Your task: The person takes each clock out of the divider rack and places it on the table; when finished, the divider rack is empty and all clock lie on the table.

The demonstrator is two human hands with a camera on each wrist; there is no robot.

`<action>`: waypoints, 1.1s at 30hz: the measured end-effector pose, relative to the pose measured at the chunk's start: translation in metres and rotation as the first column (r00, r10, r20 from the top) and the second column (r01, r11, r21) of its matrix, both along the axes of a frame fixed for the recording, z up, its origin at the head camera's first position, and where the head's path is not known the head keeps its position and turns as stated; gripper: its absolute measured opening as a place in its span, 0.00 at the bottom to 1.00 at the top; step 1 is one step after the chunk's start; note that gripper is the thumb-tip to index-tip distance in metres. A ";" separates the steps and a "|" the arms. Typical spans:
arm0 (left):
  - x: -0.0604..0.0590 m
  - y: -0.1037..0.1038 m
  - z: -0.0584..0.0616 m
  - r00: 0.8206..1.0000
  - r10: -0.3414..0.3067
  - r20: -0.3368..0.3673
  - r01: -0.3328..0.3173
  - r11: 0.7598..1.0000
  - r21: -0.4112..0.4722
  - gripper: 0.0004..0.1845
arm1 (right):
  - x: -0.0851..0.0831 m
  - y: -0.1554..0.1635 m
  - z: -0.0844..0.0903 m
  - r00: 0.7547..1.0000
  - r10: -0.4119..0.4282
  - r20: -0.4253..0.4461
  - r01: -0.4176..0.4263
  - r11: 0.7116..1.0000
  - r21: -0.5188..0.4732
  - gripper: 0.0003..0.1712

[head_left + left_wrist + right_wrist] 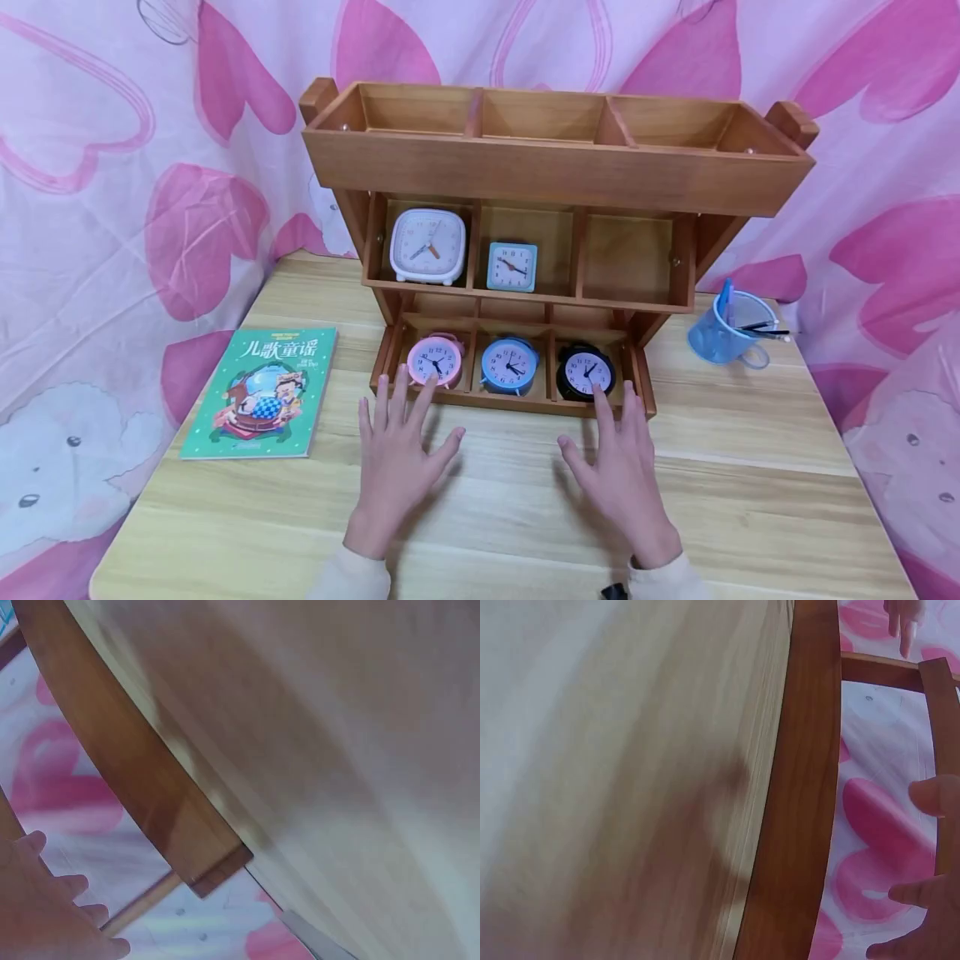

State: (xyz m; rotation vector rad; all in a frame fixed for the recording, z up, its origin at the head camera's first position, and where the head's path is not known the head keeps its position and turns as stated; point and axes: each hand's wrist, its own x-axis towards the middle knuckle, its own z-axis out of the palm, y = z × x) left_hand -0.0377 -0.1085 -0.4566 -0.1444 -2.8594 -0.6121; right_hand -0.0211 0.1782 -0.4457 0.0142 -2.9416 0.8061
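A brown wooden shelf with three tiers stands on the table. In its lowest tier sit a pink alarm clock, a blue alarm clock and a black alarm clock, one per compartment. The middle tier holds a white clock on the left and a small light-blue square clock in the centre. My left hand is spread before the pink clock, fingers straight. Likewise, my right hand spreads before the black clock. Neither hand holds anything; whether fingertips touch the shelf I cannot tell.
A green picture book lies on the table to the left. At the right stands a blue mesh pen cup with pens in it. A pink heart-patterned curtain hangs behind and at both sides.
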 end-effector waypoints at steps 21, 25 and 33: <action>-0.091 -0.064 -0.008 0.952 -0.068 0.298 -0.081 0.884 0.460 0.35 | -0.083 0.033 -0.013 0.989 0.023 0.147 -0.013 0.997 -0.074 0.41; -0.093 -0.071 -0.013 0.916 -0.085 0.392 -0.136 0.853 0.503 0.33 | -0.088 0.029 -0.020 0.982 0.030 0.187 -0.022 0.999 -0.043 0.42; -0.094 -0.078 -0.016 0.909 -0.065 0.412 -0.163 0.854 0.495 0.30 | -0.091 0.024 -0.019 0.984 0.004 0.178 0.000 1.000 -0.025 0.46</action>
